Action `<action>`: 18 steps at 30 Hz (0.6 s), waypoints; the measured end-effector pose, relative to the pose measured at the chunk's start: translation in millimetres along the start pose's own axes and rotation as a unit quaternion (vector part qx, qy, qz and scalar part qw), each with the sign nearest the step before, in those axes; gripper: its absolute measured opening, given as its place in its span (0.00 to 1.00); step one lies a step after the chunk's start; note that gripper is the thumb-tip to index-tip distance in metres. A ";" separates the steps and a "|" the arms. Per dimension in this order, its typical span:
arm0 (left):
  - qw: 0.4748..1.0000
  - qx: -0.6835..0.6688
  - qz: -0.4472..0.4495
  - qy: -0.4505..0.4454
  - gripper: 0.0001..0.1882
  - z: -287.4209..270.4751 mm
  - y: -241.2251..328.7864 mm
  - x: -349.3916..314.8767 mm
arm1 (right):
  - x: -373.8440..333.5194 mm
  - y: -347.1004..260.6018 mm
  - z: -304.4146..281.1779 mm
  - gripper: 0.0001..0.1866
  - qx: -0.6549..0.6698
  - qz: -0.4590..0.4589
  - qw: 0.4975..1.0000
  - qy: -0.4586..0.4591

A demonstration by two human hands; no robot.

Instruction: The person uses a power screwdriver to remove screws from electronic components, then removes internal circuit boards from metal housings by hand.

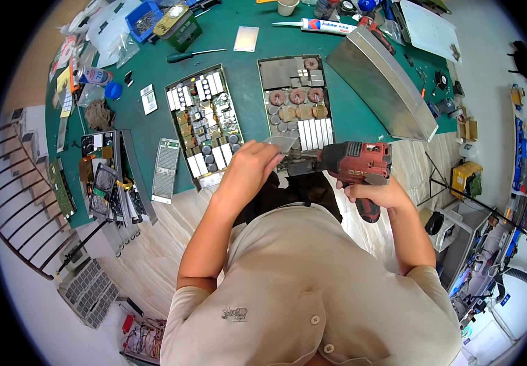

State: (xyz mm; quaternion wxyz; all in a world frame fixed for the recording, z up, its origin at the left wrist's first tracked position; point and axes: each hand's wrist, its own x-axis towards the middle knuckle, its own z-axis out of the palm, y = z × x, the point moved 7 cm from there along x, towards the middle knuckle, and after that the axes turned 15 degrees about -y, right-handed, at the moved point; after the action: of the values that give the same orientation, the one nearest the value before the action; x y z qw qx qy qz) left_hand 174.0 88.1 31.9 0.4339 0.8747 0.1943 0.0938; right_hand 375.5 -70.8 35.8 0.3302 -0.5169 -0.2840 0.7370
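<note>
grip, right: right hand [378, 194] is closed round the handle of a red drill [356, 163], held level with its nose pointing to the person's left, toward the other hand.
grip, left: left hand [250, 166] is pinched on a small clear plate [280, 144], fingers curled over its lower edge; how tightly cannot be told.
meeting point: drill nose and plate are brought together just off the near edge of the bench [348, 122], above the person's lap; the exact contact is hidden by the fingers.
why held so: plate appears to be steadied by one hand so the drill tip can be lined up on it; judged, not seen.
right board [297, 100]: open metal tray with copper coils, grey caps and white blocks, lying just beyond the hands, within easy reach.
left board [204, 125]: second open tray with white blocks and small parts, beside the first, tilted slightly.
cover [391, 82]: long bare metal housing set aside to the right, leaning at an angle, well clear of the boards.
grille [166, 171]: small perforated panel left of the boards, overhanging the bench edge.
screwdriver [193, 55]: dark-handled, lying beyond the left board, untouched.
tube [321, 25]: white sealant tube at the far edge, apart from the work.
far left: more boards and parts stacked at the bench end; details too small to tell.
</note>
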 end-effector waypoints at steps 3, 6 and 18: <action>1.000 0.002 -0.021 -0.013 0.05 15.2 -8.5 3.0 | -7.8 5.5 -19.3 0.19 0.013 0.011 0.999 0.030; 0.998 -0.009 -0.051 -0.023 0.05 25.0 -13.5 2.6 | -8.3 5.5 -50.2 0.18 0.005 -0.006 0.996 0.083; 0.975 -0.024 -0.220 -0.024 0.09 34.6 -26.1 9.0 | 74.5 20.8 -184.4 0.23 -0.226 0.002 0.958 0.174</action>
State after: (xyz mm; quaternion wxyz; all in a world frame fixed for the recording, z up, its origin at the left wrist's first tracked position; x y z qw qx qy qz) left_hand 186.9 81.1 -9.9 0.4691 0.8021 0.3692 -0.0204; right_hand 528.1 -11.4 -78.9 0.2473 -0.6992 -0.3801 0.5527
